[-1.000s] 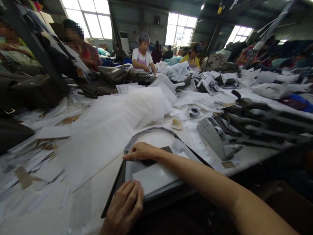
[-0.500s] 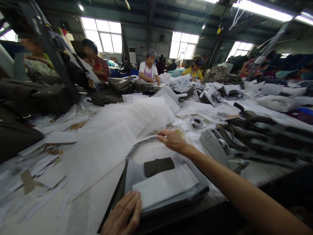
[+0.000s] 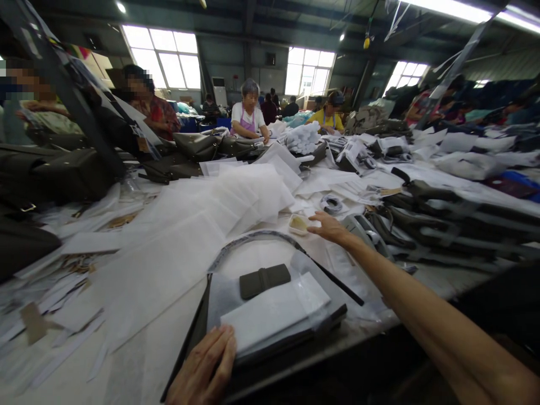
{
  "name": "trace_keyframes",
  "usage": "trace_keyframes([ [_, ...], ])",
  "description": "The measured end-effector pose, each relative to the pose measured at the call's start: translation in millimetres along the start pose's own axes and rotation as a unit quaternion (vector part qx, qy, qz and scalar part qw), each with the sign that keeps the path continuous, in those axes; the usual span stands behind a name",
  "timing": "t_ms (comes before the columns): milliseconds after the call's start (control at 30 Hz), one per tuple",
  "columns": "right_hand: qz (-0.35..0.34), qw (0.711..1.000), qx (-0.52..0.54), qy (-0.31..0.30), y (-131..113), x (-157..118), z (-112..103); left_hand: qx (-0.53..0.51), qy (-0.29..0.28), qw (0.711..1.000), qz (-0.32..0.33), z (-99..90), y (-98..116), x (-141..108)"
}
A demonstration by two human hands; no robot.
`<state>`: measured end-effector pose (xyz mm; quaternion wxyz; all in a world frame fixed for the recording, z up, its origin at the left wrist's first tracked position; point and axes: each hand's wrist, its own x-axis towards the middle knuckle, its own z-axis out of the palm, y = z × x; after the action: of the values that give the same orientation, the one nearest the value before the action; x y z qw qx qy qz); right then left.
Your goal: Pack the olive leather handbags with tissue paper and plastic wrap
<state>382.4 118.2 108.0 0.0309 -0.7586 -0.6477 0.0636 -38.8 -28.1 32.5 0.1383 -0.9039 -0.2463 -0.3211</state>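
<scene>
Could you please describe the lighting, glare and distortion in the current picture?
Head view: the left window is blown out to white; head view: the tube light glares at top right; head view: the right forearm looks stretched, probably by a wide lens; head view: the white packet shows faint sheen.

Dk gray back wall (image 3: pixel 225 61), 3 bright paned windows (image 3: pixel 161 56), lit tube lts (image 3: pixel 451 10) upper R, slanted post (image 3: pixel 458 67) below.

My view loses the left hand (image 3: pixel 206 368) near the wrist at the bottom edge. The right forearm (image 3: pixel 400 287) hides part of the grey dispenser (image 3: pixel 356 224); I can't identify what the white tray (image 3: pixel 297 231) holds.
</scene>
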Motion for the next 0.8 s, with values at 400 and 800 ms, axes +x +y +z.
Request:
trace_keyframes([
  [400,0.063,0.996,-0.063,0.005,34,-136,20,-0.025,0.031,0.999,-0.024,-0.4,3,5],
  [800,0.072,0.991,0.004,0.111,57,-148,-5,-0.028,0.034,0.998,-0.046,-1.2,11,6],
])
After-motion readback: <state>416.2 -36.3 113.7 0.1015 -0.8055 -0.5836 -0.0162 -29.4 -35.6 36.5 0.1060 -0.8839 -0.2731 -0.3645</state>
